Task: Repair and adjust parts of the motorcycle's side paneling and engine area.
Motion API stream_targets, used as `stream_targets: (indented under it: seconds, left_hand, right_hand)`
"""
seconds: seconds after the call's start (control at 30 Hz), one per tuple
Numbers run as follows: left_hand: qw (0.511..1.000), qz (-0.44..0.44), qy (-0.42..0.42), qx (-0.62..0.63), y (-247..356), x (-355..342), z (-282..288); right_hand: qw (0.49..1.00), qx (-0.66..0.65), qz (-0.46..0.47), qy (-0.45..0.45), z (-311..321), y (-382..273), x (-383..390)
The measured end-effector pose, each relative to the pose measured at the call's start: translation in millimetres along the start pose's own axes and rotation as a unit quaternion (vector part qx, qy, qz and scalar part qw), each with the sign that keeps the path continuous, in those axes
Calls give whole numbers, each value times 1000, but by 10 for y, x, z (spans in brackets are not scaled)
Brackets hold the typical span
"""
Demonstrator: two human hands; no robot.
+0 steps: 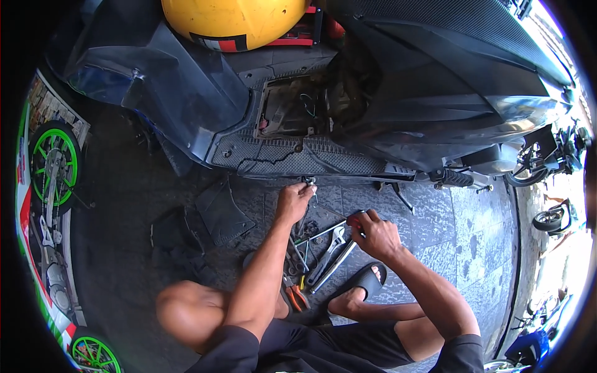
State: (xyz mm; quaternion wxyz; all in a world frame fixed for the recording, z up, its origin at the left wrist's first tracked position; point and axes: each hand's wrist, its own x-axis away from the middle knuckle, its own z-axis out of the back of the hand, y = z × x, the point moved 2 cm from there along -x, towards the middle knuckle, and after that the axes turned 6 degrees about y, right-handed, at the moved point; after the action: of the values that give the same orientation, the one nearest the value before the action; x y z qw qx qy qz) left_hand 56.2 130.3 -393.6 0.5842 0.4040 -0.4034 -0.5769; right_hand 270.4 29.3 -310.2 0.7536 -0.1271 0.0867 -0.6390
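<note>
"While the left hand (295,202) is up at the scooter's floorboard (367,163), what step is this?"

"I'd judge it's hand work on a small metal fitting (309,179) at the floorboard's lower edge, right by the view's centre. Thumb and fingers are bunched together on it."

"And the right hand (376,235)?"

"At four o'clock from the left, fingers curled around a red-handled tool (356,221), probably a screwdriver. It's well apart from the fitting."

"Which way does that point?"

"Its long axis seems to slant from four toward ten o'clock, the working end facing the left hand. I can't make out the tip. The floorboard's own length runs nine to three, sloping slightly."

"What does the next move call for?"

"In my judgement, a steady left pinch and the tool lined up squarely with the fitting."

"Other tools?"

"An adjustable wrench (329,250) lies at five o'clock from the left hand, its head toward one; orange-handled pliers (297,298) lie at six."
</note>
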Motion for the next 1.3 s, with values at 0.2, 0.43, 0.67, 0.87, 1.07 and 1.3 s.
stream_targets:
  seconds: [0.2, 0.43, 0.67, 0.87, 1.07, 1.3]
  left_hand:
    - [1000, -9, 8, -4, 3, 10, 0]
    - [999, -22, 9, -27, -17, -2, 1]
    - [1000, 8, -12, -23, -35, 3, -2]
    - [999, 19, -18, -24, 12, 0, 13]
    - [999, -8, 0, -32, -54, -34, -25]
    - [999, 20, 3, -43, -350, -31, -97]
  right_hand:
    - [998, 49, 11, -33, 117, -294, -217]
    - [986, 116, 1, -118, 134, -509, -592]
    - [968, 133, 58, -203, 64, -450, -1024]
    - [975, 94, 58, -195, -24, -261, -1016]
    - [976, 77, 66, -194, -88, -104, -991]
    - [964, 67, -33, -254, -294, -38, -929]
